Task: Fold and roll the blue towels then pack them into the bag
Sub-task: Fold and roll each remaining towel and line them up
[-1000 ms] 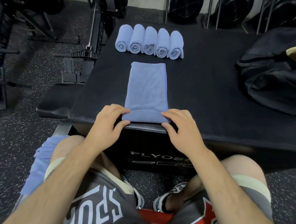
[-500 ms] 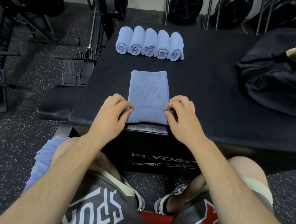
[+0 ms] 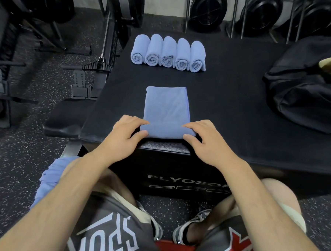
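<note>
5 rolled towels (image 3: 168, 53) lie side by side at the far end of the worktop (image 3: 229, 101); none is in the bag (image 3: 304, 98) at the right yet. A 6th, folded towel (image 3: 166, 108) lies at the near edge, its roll just begun. The left hand (image 3: 126, 132) and right hand (image 3: 205, 138) pinch that roll's ends, fingers curled over, thumbs behind.

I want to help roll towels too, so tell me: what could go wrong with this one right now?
1. The folded blue towel is only rolled a little at its near end, right by the black box's front edge. It might slide off toward the knees.
2. The left hand and right hand grip just the roll's two ends, so the middle may roll loose or crooked.
3. If it rolls fatter than the five rolled blue towels, packing the black bag could be harder.
</note>
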### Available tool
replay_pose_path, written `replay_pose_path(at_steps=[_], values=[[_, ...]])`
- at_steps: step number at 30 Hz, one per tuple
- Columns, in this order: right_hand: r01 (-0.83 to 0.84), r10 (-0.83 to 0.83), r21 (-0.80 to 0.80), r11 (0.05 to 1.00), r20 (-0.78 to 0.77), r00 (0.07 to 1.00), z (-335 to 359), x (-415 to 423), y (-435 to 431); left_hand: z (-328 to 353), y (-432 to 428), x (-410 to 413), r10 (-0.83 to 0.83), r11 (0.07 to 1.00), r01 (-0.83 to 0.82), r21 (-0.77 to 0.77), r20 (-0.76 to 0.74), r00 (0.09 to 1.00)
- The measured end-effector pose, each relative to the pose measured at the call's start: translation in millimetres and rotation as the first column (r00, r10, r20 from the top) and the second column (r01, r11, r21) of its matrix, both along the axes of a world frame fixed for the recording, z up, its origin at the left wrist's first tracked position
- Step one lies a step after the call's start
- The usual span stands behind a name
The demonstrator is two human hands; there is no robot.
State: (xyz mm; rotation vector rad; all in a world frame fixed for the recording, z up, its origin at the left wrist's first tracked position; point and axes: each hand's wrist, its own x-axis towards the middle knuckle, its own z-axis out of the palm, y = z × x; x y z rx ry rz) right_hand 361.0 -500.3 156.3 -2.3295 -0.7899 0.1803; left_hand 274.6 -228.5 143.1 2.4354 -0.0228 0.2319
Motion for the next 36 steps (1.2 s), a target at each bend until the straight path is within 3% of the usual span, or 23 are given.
replay_pose_path(at_steps=[3,5,7,9,12,15,18,23,26,30,33,36], values=[[0.075,-0.065,0.042,0.996,-0.199,0.978,9.1,2.4,-0.6,6.5,-0.6,2.4,0.014,0.99,-0.034,-0.134,-0.146,0.989],[0.101,-0.09,0.049,0.994,-0.197,0.976,9.7,1.7,4.8,7.5,-2.6,7.3,0.015,0.99,-0.039,-0.136,-0.169,0.985],[0.121,-0.113,0.062,0.991,-0.126,0.986,7.0,0.8,11.3,5.1,-5.7,13.8,0.051,0.991,-0.067,-0.115,-0.136,0.989],[0.143,-0.141,0.091,0.986,-0.02,0.99,4.8,1.6,16.7,2.6,-9.7,17.6,0.105,0.994,-0.105,-0.005,0.032,0.994],[0.102,-0.122,0.139,0.985,0.137,0.983,1.8,-0.1,19.5,1.9,-13.9,13.3,0.007,0.989,-0.045,0.14,0.259,0.966],[0.093,-0.114,0.105,0.99,0.219,0.969,-2.8,-5.2,12.7,-1.2,-8.5,3.2,-0.022,0.968,-0.033,0.249,0.216,0.976],[0.057,-0.051,-0.031,0.998,0.178,0.983,-5.7,-4.0,7.7,-5.1,-3.9,2.4,-0.011,0.965,-0.022,0.261,0.125,0.992],[0.016,-0.009,-0.084,0.996,0.09,0.996,11.0,6.2,7.6,1.6,-3.1,7.7,-0.032,0.995,0.028,0.094,0.037,0.999],[-0.043,0.038,-0.11,0.993,-0.054,0.998,11.7,6.1,3.8,6.1,0.8,3.6,-0.083,0.995,0.085,0.051,-0.045,0.996],[0.026,-0.041,-0.128,0.991,-0.119,0.992,11.1,14.6,13.2,14.7,-21.6,1.9,-0.176,0.964,0.127,0.235,0.202,0.964],[0.03,-0.046,-0.107,0.994,-0.146,0.988,13.2,17.2,20.1,9.0,-31.2,9.1,-0.206,0.923,0.115,0.366,0.22,0.953],[0.062,-0.068,0.048,0.997,0.117,0.991,10.9,8.3,21.3,4.8,-25.2,22.1,-0.129,0.941,0.063,0.333,0.18,0.975]])
